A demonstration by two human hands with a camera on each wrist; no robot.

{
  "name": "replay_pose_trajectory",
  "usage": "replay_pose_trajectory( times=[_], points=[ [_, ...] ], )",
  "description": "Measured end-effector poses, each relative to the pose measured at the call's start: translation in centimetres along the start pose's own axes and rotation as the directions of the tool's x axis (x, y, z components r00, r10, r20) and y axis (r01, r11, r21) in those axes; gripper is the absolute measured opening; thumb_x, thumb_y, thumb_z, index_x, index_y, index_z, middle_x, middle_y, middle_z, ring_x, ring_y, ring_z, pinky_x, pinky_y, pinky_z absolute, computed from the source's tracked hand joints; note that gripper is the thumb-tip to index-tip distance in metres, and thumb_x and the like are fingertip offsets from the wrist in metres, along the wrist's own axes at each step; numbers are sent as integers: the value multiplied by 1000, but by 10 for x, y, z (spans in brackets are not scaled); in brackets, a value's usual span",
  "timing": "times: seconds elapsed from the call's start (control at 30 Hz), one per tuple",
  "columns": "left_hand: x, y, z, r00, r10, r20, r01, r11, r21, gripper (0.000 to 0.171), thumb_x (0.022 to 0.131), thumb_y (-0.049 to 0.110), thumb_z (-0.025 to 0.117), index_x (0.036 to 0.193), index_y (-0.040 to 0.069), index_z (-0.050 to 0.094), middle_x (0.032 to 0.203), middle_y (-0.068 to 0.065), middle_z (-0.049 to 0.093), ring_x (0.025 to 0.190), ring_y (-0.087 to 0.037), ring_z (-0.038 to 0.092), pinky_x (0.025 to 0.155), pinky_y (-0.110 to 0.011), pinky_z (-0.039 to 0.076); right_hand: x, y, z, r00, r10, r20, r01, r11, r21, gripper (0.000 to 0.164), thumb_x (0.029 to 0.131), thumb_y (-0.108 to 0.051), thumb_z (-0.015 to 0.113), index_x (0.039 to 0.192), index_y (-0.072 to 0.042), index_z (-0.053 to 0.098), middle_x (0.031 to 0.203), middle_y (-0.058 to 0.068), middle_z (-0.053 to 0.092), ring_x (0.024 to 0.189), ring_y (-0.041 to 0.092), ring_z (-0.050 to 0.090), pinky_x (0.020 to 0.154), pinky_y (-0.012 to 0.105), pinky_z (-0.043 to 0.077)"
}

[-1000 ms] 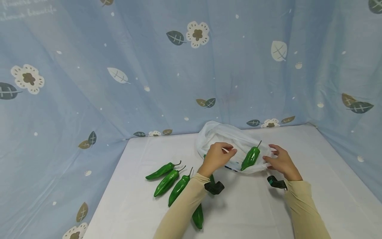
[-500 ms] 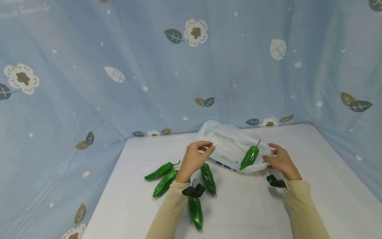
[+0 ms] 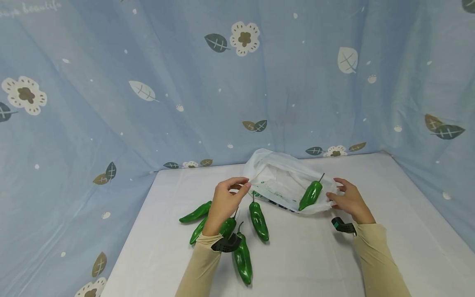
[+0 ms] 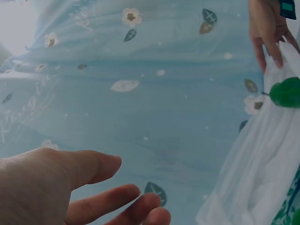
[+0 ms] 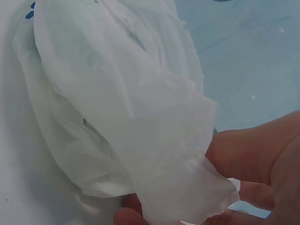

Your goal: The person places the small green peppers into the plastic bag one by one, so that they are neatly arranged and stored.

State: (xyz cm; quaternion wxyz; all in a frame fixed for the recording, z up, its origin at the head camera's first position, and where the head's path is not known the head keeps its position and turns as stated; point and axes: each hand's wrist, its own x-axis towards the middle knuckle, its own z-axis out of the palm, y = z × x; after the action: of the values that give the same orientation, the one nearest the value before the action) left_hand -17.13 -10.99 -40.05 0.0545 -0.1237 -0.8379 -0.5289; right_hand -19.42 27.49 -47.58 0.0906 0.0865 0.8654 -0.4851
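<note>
My right hand (image 3: 349, 202) grips the right edge of a white plastic bag (image 3: 265, 163), and the right wrist view shows thumb and fingers on its crumpled film (image 5: 154, 117). One long green pepper (image 3: 311, 196) lies at the bag's mouth, stem up, beside that hand. My left hand (image 3: 226, 202) holds nothing; thumb and fingers stand apart in the left wrist view (image 4: 93, 187). It hovers near the bag's left end, over the group of peppers. One pepper (image 3: 258, 221) lies just right of it, and another pepper (image 3: 243, 260) lies nearer me.
More green peppers, among them the leftmost pepper (image 3: 196, 213), lie partly hidden behind my left hand and wrist. Everything rests on a white-covered table (image 3: 304, 255). A blue patterned curtain (image 3: 185, 82) hangs behind the table and along both sides.
My left hand has moved left, away from the bag's mouth, uncovering a pepper near the bag and overlapping those further left. My right hand and the pepper in the bag stay put.
</note>
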Motion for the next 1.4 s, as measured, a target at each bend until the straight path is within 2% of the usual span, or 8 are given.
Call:
replay_pose_trajectory(
  times=[0.1, 0.3, 0.5, 0.77, 1.1, 1.4],
  points=[
    [-5, -1, -4, 1000, -5, -24, 5, 1000, -2, 27, 100, 30, 70, 123, 17, 76, 123, -2, 75, 106, -21, 70, 90, -37, 58, 0, 1, -1, 1000, -2, -5, 2, 1000, 2, 79, 101, -15, 62, 162, 5, 16, 154, 46, 27, 112, 41, 68, 77, 36, 65],
    [-15, -3, -16, 996, -14, -84, 14, 1000, 6, 28, 99, 32, 71, 122, 18, 77, 124, -4, 74, 107, -21, 69, 87, -32, 58, -1, 2, -3, 1000, 0, 8, 0, 1000, 27, 80, 101, -15, 63, 163, 4, 16, 155, 45, 26, 103, 30, 71, 77, 36, 65],
    [-16, -4, -33, 989, -2, -145, 1, 1000, -8, 27, 99, 30, 71, 121, 15, 77, 123, -6, 74, 105, -23, 70, 81, -25, 58, 1, 2, -1, 1000, -9, -1, 9, 1000, 25, 80, 100, -15, 63, 163, 4, 17, 155, 45, 26, 105, 32, 70, 76, 35, 65],
    [-18, -8, -55, 978, -41, -206, 39, 999, -15, 28, 99, 30, 72, 122, 14, 76, 122, -7, 75, 107, -22, 70, 82, -21, 56, 0, 1, -1, 1000, -9, 15, 8, 1000, 22, 80, 101, -15, 63, 162, 5, 16, 155, 46, 25, 96, 25, 72, 75, 34, 65],
    [-14, -25, -69, 959, -74, -273, 76, 997, -4, 30, 100, 32, 71, 122, 14, 77, 121, -8, 76, 105, -15, 69, 84, -20, 53, 0, 1, -1, 1000, -21, 1, 21, 1000, 5, 79, 101, -15, 62, 162, 5, 16, 154, 46, 28, 112, 40, 68, 76, 34, 65],
    [-11, -45, -81, 940, -110, -323, 135, 989, 57, 30, 99, 28, 72, 121, 8, 76, 120, -13, 75, 105, -25, 69, 81, -20, 52, 2, 4, -2, 1000, -27, 5, 27, 1000, 4, 79, 101, -15, 63, 162, 5, 17, 153, 46, 28, 102, 33, 71, 74, 34, 65]
  ],
)
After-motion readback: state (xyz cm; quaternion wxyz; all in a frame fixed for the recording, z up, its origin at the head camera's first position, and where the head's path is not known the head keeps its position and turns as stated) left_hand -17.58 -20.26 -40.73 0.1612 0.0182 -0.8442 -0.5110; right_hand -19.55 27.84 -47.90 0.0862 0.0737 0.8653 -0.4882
